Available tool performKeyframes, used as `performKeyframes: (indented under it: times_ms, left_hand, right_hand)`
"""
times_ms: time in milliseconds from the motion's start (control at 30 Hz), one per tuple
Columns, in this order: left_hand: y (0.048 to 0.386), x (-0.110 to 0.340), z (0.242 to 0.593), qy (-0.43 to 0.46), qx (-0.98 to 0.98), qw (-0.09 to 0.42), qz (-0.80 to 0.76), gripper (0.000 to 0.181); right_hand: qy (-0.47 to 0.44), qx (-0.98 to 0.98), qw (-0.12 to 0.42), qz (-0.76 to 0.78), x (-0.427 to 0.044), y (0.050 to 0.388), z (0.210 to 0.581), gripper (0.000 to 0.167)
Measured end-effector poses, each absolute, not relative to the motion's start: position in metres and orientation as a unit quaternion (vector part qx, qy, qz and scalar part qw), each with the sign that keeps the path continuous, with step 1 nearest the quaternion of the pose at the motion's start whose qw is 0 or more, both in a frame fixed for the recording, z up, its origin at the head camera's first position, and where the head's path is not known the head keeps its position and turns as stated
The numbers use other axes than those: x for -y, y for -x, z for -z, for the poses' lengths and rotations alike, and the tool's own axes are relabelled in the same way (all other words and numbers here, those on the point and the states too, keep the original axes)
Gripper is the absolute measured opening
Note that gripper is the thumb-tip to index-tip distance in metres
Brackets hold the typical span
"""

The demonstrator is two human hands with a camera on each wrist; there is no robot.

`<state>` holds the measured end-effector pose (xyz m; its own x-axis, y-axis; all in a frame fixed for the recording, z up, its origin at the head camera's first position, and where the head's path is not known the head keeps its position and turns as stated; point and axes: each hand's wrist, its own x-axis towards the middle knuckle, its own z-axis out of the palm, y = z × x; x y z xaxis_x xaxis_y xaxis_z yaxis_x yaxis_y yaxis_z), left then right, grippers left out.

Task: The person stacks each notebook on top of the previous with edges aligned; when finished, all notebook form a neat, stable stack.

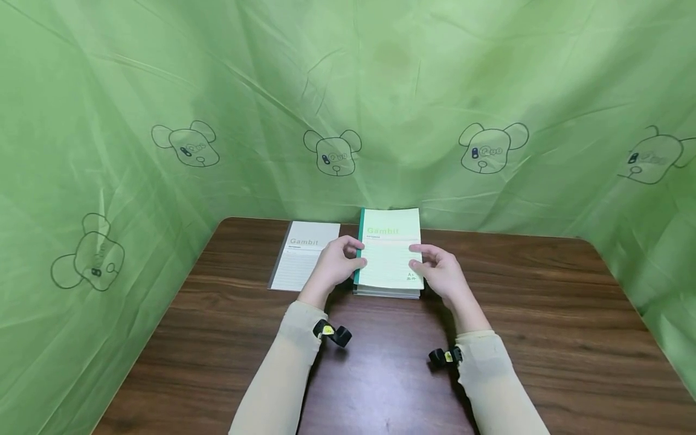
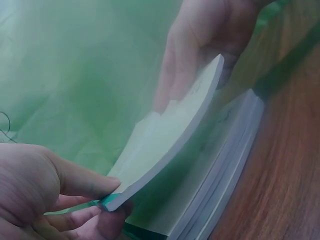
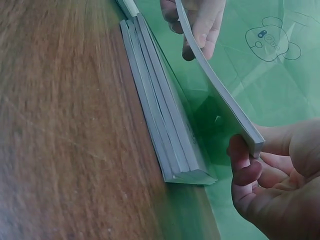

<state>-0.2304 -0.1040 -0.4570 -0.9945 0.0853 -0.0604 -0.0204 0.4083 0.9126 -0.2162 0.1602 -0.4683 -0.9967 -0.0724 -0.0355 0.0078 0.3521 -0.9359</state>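
Note:
A pale green notebook (image 1: 389, 257) with a teal spine, marked Gambit, is held up by both hands just above a stack of notebooks (image 1: 387, 293). My left hand (image 1: 338, 263) pinches its spine edge between thumb and fingers. On the opposite long edge, my right hand (image 1: 439, 269) pinches it with the thumb on top. The left wrist view shows the lifted notebook (image 2: 165, 140) bending slightly, with a gap above the stack (image 2: 215, 175). In the right wrist view, several page blocks (image 3: 160, 110) lie piled under it. The stack's lower covers are mostly hidden.
A single grey-spined notebook (image 1: 301, 260) lies flat on the table, left of the stack and partly behind the left hand. The dark wooden table (image 1: 544, 302) meets a green curtain (image 1: 408, 90) printed with bear-like outlines at the back and sides.

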Motion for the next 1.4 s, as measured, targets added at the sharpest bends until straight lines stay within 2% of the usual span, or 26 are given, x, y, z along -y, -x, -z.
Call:
performKeyframes:
  times_ms: [600,1067,1233,1400]
  left_hand:
    - [0.232,0.104,0.468,-0.007,-0.831,0.073,-0.551,0.027]
    - [0.232,0.106,0.469,-0.016,-0.875,0.081,-0.477,0.037]
    - [0.234,0.107,0.474,-0.011,-0.894,0.063,-0.444,0.038]
    - [0.233,0.107,0.473,-0.007,-0.889,0.071,-0.451,0.04]
  right_hand:
    - [0.018,-0.827,0.05,0.559,-0.163,0.22,0.481,0.044]
    - [0.006,-0.857,0.061,0.511,-0.171,0.219,0.486,0.054]
    - [0.008,-0.861,0.052,0.506,-0.171,0.221,0.49,0.056]
    - [-0.003,-0.865,0.038,0.5,-0.168,0.222,0.489,0.057]
